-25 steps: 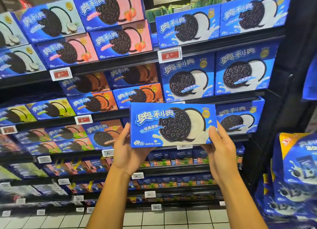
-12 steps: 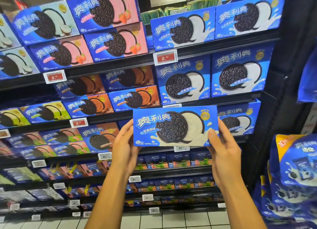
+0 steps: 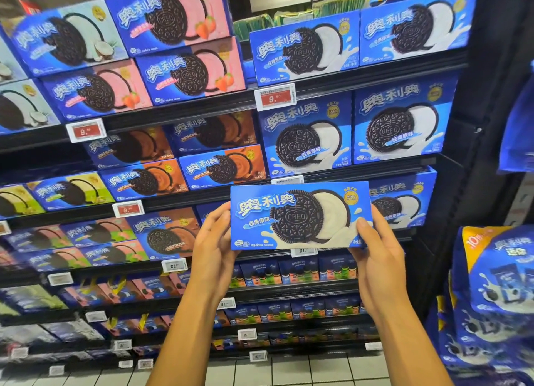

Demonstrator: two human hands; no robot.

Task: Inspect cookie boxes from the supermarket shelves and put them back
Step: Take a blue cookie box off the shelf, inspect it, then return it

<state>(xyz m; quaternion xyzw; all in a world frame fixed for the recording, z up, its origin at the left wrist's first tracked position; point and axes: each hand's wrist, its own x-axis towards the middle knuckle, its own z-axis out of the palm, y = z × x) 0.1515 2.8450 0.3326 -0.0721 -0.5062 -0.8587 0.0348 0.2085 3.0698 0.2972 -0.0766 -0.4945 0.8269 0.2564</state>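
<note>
Since the box [image 3: 300, 215] is held face-on with its front toward the camera, it's clearly the inspecting bit. Left hand [image 3: 212, 251] pinches its left end, right hand [image 3: 375, 252] its right, so each grip stays off the label. Just behind the grip, the shelf [image 3: 341, 171] gap probably wants it back.

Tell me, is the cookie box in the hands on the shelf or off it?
Off. The cookie box is held in front of the shelves, left hand and right hand gripping its ends.

box [image 3: 300, 215] before shelves [image 3: 346, 82] (between hands)
</note>
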